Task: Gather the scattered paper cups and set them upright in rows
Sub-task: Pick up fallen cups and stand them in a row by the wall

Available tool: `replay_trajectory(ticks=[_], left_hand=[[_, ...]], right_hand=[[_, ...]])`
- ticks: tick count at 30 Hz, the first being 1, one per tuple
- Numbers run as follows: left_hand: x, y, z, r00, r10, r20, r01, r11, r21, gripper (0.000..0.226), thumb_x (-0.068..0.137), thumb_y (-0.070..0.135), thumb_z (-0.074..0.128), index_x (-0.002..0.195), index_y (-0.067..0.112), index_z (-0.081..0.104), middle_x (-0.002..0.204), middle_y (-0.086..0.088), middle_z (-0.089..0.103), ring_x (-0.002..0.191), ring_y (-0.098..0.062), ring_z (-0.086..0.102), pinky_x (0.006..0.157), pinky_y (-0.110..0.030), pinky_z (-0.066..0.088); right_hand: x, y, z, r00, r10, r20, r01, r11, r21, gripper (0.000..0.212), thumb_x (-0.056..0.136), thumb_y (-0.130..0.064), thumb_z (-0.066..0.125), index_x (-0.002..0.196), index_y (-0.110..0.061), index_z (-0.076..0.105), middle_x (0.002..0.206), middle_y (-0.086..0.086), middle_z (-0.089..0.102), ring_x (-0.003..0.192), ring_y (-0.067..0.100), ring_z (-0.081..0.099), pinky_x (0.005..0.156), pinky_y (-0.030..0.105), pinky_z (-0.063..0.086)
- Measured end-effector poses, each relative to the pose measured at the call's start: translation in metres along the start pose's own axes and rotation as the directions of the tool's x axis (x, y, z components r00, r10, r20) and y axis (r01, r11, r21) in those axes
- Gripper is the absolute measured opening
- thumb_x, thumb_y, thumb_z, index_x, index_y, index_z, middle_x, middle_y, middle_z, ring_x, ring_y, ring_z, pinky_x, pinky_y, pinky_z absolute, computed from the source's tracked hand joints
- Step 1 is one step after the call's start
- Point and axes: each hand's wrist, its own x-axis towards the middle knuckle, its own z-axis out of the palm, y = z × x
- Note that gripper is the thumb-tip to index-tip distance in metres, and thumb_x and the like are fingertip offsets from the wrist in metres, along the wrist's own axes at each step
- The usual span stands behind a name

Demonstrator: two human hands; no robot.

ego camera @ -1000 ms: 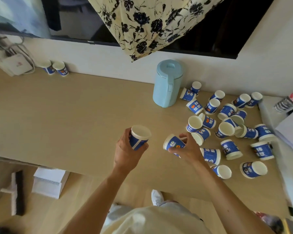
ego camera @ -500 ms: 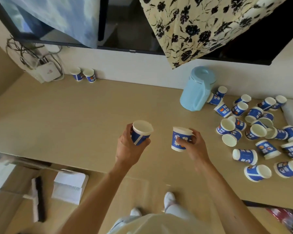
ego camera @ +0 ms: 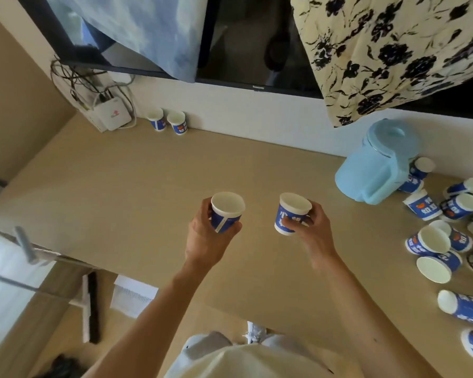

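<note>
**Blue-and-white cups, one in each hand**

Blue paper with a white rim: that is the left cup [ego camera: 227,211], gripped around its wall by the left hand [ego camera: 208,236], fingers curled close and thumb pressed to the side, mouth tipped slightly toward the camera. The right hand [ego camera: 309,230] clasps the right cup [ego camera: 292,212] the same way, fingertips wrapped across the printed side. Both cups are held above the middle of the wooden tabletop [ego camera: 148,186], near each other but apart, and both look empty inside.

At 3 o'clock lies the scattered pile of cups [ego camera: 448,241], most on their sides, some touching, their visible mouths empty. A light blue lidded pitcher [ego camera: 377,165] stands at 2 o'clock, just beside the pile. At 11 o'clock, two upright cups [ego camera: 167,123] stand side by side against the white wall, next to a white router [ego camera: 114,115] with tangled cables.

Between the hands and those two cups the tabletop runs bare. Its near edge crosses at 7 o'clock, with a brush [ego camera: 89,306] on the floor below.
</note>
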Motion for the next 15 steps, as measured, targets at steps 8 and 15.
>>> replay_trajectory(ticks=[8,15], left_hand=[[0.060,-0.019,-0.035,0.998,-0.034,-0.046,0.034,0.999,0.008,0.057,0.074,0.021,0.086,0.121,0.027,0.054,0.103,0.023,0.065,0.091,0.016,0.059,0.065,-0.002,0.045],[0.146,-0.070,-0.078,0.996,-0.083,-0.019,0.083,0.996,-0.014,0.058,0.071,0.025,0.087,0.118,0.036,0.054,0.102,0.032,0.065,0.093,0.011,0.062,0.067,-0.004,0.047]], right_hand=[[0.043,-0.010,0.074,0.999,-0.031,0.024,0.031,0.999,-0.006,0.065,0.064,-0.015,0.088,0.121,-0.025,0.058,0.118,-0.006,0.066,0.106,0.010,0.065,0.077,0.021,0.052],[0.100,0.004,0.170,0.999,-0.039,-0.015,0.038,0.998,-0.048,0.067,0.057,-0.021,0.086,0.116,-0.027,0.054,0.114,-0.007,0.064,0.091,-0.005,0.065,0.069,0.012,0.052]])
